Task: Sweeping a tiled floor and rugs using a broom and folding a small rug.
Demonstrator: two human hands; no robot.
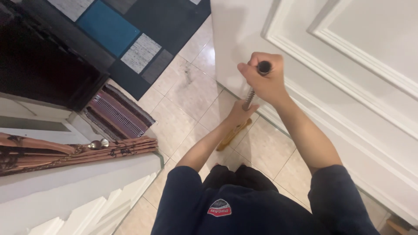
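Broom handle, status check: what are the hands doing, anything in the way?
Right hand fisted on broom handle top. Left hand gripping lower down. Broom head on tiled floor, beside white door. Nothing blocking.

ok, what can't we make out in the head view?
- Broom: head hidden by the left hand and forearm; only a yellowish part shows on the floor.
- Handle: mostly covered by the right hand; only its dark top end and a short stretch show.
- Door: cut off by the top and right edges.
- Small metal balls on folded cloth: too small to identify.
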